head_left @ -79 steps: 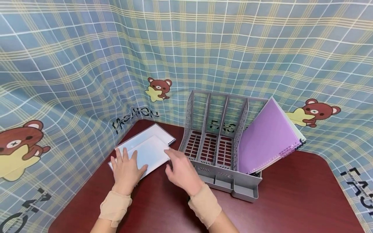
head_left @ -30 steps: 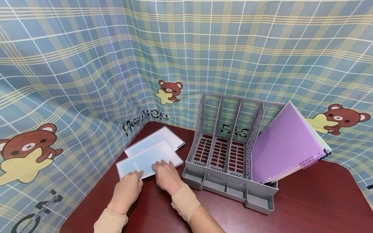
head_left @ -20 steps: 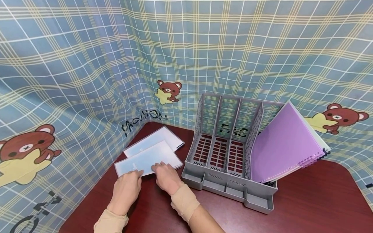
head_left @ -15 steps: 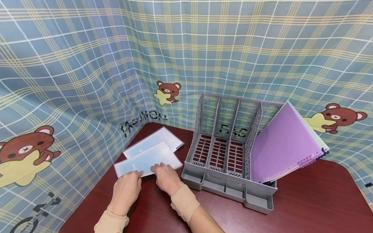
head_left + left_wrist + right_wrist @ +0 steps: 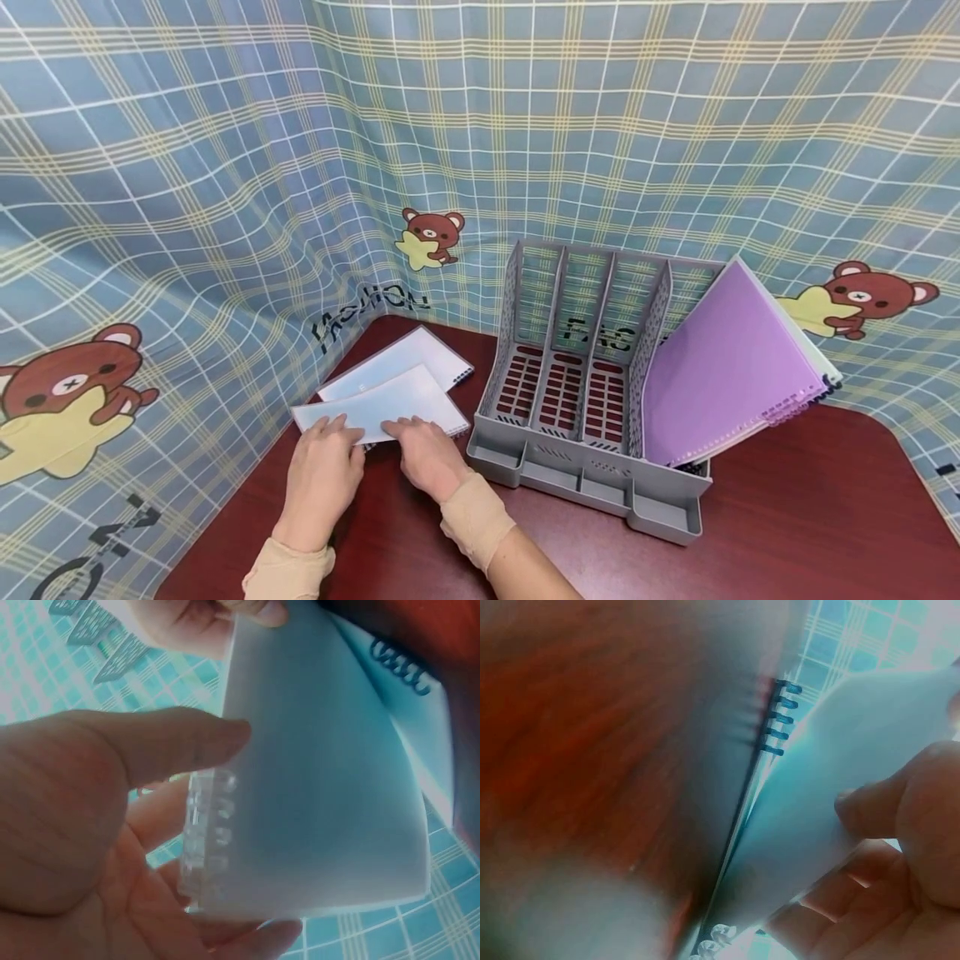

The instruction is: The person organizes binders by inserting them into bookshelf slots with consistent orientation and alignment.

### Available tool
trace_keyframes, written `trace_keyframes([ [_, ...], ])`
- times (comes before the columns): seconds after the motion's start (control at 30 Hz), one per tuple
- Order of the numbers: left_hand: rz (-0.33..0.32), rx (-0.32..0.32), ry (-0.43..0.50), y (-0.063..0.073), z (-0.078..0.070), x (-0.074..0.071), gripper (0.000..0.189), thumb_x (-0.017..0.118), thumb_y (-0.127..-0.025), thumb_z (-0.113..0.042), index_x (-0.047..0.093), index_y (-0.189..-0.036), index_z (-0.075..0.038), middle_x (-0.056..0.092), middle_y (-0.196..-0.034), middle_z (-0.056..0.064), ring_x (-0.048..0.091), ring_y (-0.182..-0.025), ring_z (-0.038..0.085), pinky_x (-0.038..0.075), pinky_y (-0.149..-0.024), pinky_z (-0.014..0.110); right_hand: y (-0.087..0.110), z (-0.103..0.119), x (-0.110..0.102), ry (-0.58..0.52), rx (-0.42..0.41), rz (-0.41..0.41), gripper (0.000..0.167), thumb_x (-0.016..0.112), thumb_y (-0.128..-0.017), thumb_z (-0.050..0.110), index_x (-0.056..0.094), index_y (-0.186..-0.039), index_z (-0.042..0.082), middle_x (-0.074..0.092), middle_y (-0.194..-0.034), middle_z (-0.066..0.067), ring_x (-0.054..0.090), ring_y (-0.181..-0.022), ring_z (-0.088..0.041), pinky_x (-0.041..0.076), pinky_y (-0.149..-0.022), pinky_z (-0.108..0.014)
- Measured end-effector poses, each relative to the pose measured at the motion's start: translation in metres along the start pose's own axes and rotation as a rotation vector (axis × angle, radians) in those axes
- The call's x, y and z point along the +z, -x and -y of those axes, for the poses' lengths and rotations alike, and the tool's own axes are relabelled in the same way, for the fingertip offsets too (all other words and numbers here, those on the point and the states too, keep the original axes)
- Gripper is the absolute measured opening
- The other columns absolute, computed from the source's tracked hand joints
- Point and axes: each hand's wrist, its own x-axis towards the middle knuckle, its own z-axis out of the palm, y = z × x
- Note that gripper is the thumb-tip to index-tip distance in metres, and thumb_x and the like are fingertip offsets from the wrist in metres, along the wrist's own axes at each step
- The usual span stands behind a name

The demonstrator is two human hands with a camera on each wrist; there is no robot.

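A pale blue-white spiral notebook (image 5: 408, 400) with a clear coil (image 5: 211, 825) lies partly over a second pale notebook (image 5: 431, 354) with a dark coil (image 5: 778, 720). My left hand (image 5: 322, 471) pinches the near left edge of the upper notebook, thumb on one face and fingers behind. That end is raised and bends a little. Beside it, my right hand (image 5: 429, 458) grips the middle of the near edge between thumb and fingers. In the left wrist view, part of the right hand (image 5: 191, 630) shows farther along the same edge.
Right of the notebooks stands a grey file organizer (image 5: 547, 471) with upright dividers and small front trays. A purple spiral notebook (image 5: 727, 375) leans in its rightmost slot, a pale green one (image 5: 813, 342) behind it. Plaid cloth (image 5: 480, 125) rises around the dark red table (image 5: 787, 500).
Earlier my left hand lay spread on the upper notebook; then both hands took its near edge. In the last half second the left hand rose slightly and the notebook's left end lifted and bent.
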Motion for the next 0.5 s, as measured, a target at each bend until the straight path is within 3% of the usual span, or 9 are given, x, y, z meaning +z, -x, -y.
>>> trace_keyframes([
  [0.17,-0.077,-0.039,0.042,-0.005,-0.004,-0.015,0.054,0.084,-0.079,-0.005,0.068,-0.130,0.003,0.054,-0.138,0.040,0.046,-0.130,0.061,0.035,-0.107,0.073,0.002,-0.002,-0.002,-0.053,-0.034,-0.105,0.049,0.065,-0.092,-0.002,0.066,-0.138,0.016,0.071,-0.132,-0.002,0.068,-0.120,-0.019,0.056,-0.095,-0.033],
  [0.33,-0.101,-0.073,0.086,-0.010,-0.010,-0.035,0.096,0.092,-0.074,-0.014,0.042,-0.156,-0.003,0.032,-0.155,0.042,0.029,-0.142,0.063,0.024,-0.110,0.077,0.004,-0.004,-0.008,-0.091,-0.038,-0.201,0.046,0.061,-0.096,-0.003,0.066,-0.138,0.015,0.073,-0.129,-0.002,0.071,-0.112,-0.017,0.059,-0.086,-0.032],
  [0.5,-0.114,-0.111,0.132,-0.015,-0.019,-0.047,0.107,0.089,-0.080,-0.025,0.026,-0.164,-0.007,0.019,-0.162,0.039,0.016,-0.149,0.060,0.016,-0.114,0.076,0.007,-0.004,-0.018,-0.112,-0.010,-0.304,0.043,0.057,-0.101,0.001,0.064,-0.140,0.019,0.076,-0.121,-0.001,0.075,-0.098,-0.018,0.060,-0.077,-0.032],
])
